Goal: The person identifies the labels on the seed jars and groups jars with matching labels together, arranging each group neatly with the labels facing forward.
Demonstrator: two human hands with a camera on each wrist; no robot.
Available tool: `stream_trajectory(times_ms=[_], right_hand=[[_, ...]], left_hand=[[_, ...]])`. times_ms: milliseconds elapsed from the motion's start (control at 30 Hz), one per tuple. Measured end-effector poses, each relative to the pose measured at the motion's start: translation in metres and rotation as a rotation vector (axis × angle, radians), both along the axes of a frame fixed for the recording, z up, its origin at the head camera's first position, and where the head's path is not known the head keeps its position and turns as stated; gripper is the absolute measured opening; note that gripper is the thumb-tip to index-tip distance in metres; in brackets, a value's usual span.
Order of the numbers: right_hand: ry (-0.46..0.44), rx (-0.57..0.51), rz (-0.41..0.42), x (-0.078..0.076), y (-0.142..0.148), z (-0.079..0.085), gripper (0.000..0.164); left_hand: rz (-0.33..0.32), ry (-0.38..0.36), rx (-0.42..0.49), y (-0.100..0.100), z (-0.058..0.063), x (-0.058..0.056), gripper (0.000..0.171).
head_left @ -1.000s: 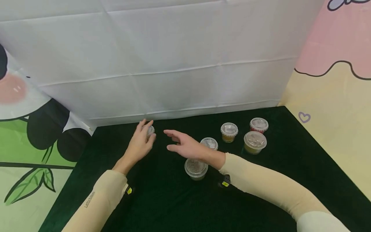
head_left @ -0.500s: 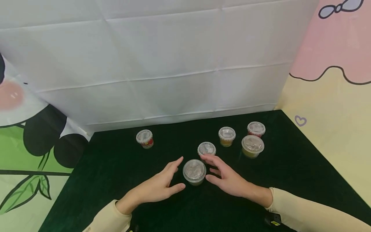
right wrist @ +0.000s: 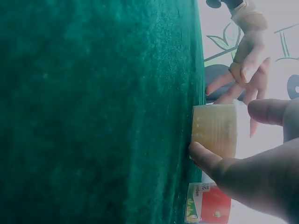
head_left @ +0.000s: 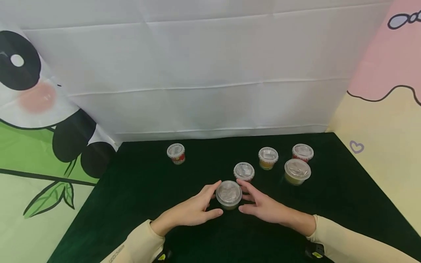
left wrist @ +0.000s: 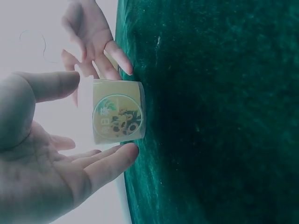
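Here, left hand (head_left: 194, 209) and right hand (head_left: 264, 206) palm-inward, a lidded tub (head_left: 229, 193) between.

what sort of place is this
Probably a makeshift recording booth or staged tabletop set: a dark green cloth surface, a creased white sheet behind it, and cartoon-printed backdrops at both sides.

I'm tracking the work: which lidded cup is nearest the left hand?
The front-most yellowish cup: it alone stands between the left hand and right hand.
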State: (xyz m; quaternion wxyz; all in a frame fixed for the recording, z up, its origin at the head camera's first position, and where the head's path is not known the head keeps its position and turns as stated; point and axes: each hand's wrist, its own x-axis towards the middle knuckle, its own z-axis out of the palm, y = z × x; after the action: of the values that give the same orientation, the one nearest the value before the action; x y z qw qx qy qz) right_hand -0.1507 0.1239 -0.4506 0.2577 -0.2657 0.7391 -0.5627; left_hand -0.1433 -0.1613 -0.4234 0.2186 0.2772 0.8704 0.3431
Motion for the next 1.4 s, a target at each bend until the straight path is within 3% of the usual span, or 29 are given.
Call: stream_trajectory(times_ms=[200,667,900,1133,1400], right_hand=[[-0.019,0.011,-0.011,-0.006,0.003,0.0,0.083],[-0.026,0.049,-0.014,-0.012,-0.009,0.001,0.083],[-0.08,0.048,-0.02,-0.014,-0.006,-0.002,0.081],[-0.105,0.053,-0.035,-0.012,-0.003,-0.003,0.08],[-0.127,0.044,-0.008,-0.016,-0.006,-0.002,0.078]], left_hand=[[-0.002,-0.012,-0.005,0.005,-0.001,-0.002,0.082],[0.017,-0.039,0.002,-0.003,-0.005,0.006,0.086],[0.021,-0.067,0.012,0.002,-0.006,0.004,0.087],[-0.013,-0.037,0.011,0.005,-0.007,0.004,0.085],[-0.002,-0.042,0.006,0.001,-0.008,0.003,0.086]])
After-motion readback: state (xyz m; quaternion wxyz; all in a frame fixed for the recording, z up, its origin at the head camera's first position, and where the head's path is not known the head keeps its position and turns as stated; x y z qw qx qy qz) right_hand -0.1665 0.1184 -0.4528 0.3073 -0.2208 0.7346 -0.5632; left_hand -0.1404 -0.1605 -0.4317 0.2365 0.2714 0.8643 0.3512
